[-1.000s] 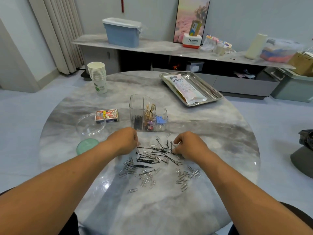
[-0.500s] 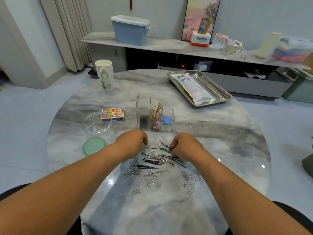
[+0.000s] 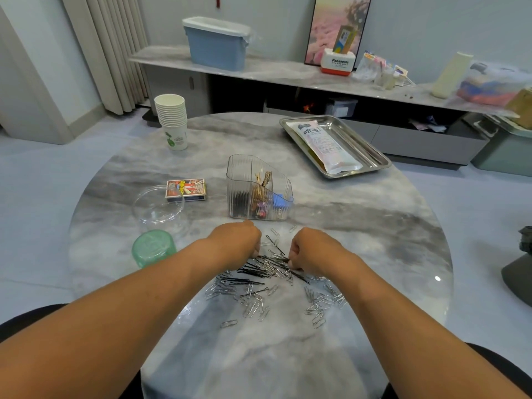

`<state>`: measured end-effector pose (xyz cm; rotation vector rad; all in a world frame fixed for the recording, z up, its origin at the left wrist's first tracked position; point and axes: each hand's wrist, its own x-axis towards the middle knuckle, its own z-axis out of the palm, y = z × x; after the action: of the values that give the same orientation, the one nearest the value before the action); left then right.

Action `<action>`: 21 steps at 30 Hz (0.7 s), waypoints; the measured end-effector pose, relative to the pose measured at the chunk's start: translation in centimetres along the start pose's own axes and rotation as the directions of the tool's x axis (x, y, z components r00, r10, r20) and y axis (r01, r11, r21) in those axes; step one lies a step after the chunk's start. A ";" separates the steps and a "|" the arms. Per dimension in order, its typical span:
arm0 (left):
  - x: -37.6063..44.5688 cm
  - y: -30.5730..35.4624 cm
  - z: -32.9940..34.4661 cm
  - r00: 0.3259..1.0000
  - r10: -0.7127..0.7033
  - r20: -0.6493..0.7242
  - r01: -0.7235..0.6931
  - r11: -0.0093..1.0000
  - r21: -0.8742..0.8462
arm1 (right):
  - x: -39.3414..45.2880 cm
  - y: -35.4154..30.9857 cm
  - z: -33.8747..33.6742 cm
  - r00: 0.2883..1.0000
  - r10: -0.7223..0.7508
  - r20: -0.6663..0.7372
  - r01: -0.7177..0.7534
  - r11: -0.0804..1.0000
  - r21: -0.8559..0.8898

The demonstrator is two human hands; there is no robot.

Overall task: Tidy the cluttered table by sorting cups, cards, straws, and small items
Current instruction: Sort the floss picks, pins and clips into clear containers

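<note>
Round grey marble table (image 3: 374, 226) before a long marble shelf (image 3: 273, 72); both hands' fingers curled onto scattered hairpins (image 3: 259, 269)

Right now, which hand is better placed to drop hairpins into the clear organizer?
Left, probably. The left hand sits just in front of the organizer, at the hairpins. The right hand is also on the pile but further from the organizer. What either hand's fingers grip is hidden.

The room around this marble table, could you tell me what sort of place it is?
Probably a home living or dining room: a long low sideboard along the wall, floor-length curtains, and a framed picture leaning on it.
</note>
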<state>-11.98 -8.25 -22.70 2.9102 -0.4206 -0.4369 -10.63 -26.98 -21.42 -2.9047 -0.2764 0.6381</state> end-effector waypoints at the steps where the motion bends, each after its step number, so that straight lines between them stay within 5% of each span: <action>1: 0.0 0.1 0.1 1.000 0.003 0.004 -0.003 1.000 0.021 | 0.0 0.1 0.2 1.000 -0.019 0.003 0.019 0.999 -0.038; 4: -0.2 0.1 0.0 1.000 -0.027 -0.005 0.026 0.997 -0.071 | -0.3 0.1 0.0 0.999 -0.038 0.020 0.040 0.995 -0.094; 6: -0.3 0.1 -0.4 0.996 -0.091 -0.007 0.085 0.950 -0.302 | -0.8 0.2 -0.9 0.999 -0.027 0.035 0.027 1.000 0.005; 11: -0.5 0.9 -1.3 0.975 -0.206 0.083 0.185 0.546 -0.817 | -1.8 1.1 -3.2 0.999 0.011 -0.032 0.006 0.882 0.471; 14: -0.6 1.5 -1.4 0.966 -0.210 0.149 0.225 0.403 -0.887 | -2.4 1.2 -3.6 0.999 0.028 -0.018 -0.007 0.715 0.699; 21: -0.7 1.7 -1.2 0.927 -0.357 0.113 0.246 0.351 -0.904 | -2.7 0.8 -3.7 0.999 0.015 0.050 -0.050 0.575 0.817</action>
<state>-12.72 -9.50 -20.99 1.8461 0.3440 -0.3771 -11.31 -28.76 -17.16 -1.9799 0.0784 0.6047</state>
